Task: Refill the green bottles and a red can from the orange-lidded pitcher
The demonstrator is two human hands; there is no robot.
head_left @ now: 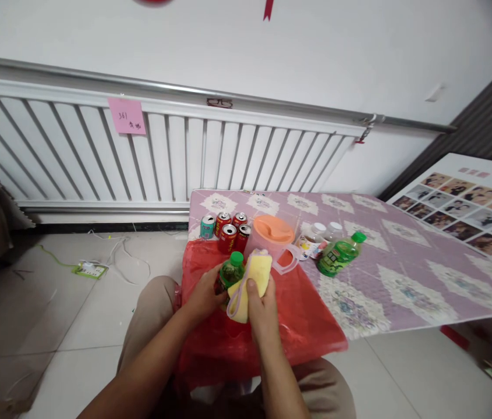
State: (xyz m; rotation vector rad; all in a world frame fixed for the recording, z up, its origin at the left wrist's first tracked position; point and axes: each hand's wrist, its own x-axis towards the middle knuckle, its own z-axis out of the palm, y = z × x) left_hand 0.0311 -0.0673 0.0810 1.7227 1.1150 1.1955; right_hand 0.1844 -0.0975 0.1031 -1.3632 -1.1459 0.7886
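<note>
My left hand (208, 295) is wrapped round a green-capped plastic bottle (232, 269), held upright over a red plastic sheet (302, 317). In my right hand (264, 305) is a folded yellow cloth (259, 270) with a pale purple edge, my thumb pressed on its face. The cloth is against the bottle's right side and hides part of it. Just beyond stands a pink pitcher (259, 243) with an orange lid (273, 228). Behind the held bottle are several red cans (227, 237) and one teal can (207, 227).
Right of the pitcher stand two white-capped bottles (314, 240), with another green bottle (337, 256) leaning beside them. A flowered purple cloth (385, 262) covers the table. A radiator (228, 151) runs behind it. A green power strip (90, 270) with cords lies on the floor at left.
</note>
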